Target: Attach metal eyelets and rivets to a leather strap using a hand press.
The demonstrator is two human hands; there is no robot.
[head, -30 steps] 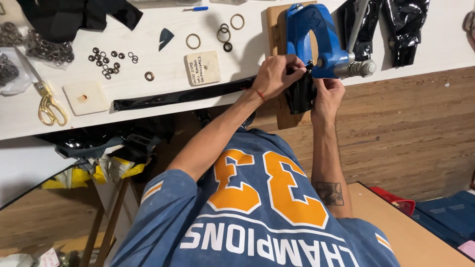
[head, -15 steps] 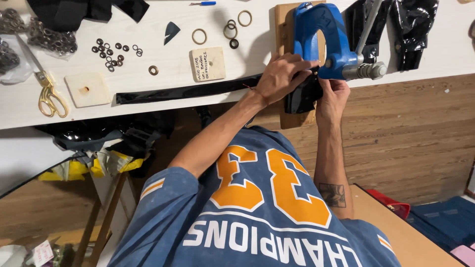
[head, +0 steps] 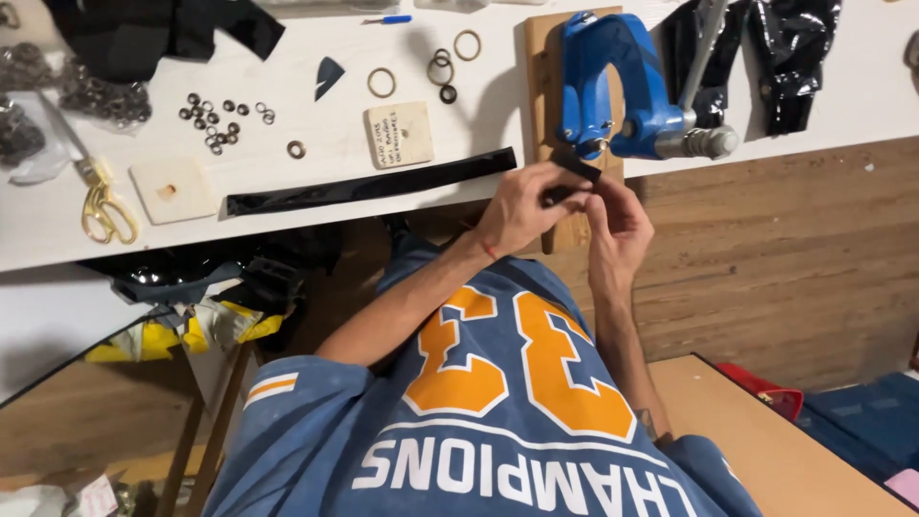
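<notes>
Both hands held the end of a long black strap (head: 383, 184) just in front of the blue hand press (head: 622, 86). The left hand (head: 522, 206) and right hand (head: 617, 215) pinched the folded strap end between fingertips; the rest lay leftward across the white table (head: 316, 153). Loose metal eyelets (head: 222, 115) and rings (head: 381, 82) lay farther left. No eyelet was visible on the strap, so pressing appeared yet to be done.

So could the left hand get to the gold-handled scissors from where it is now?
Probably yes, once it lets go. The left hand pinches the black strap together with the right hand. The scissors lie uncovered far along the white table, with only flat pieces between.
</notes>
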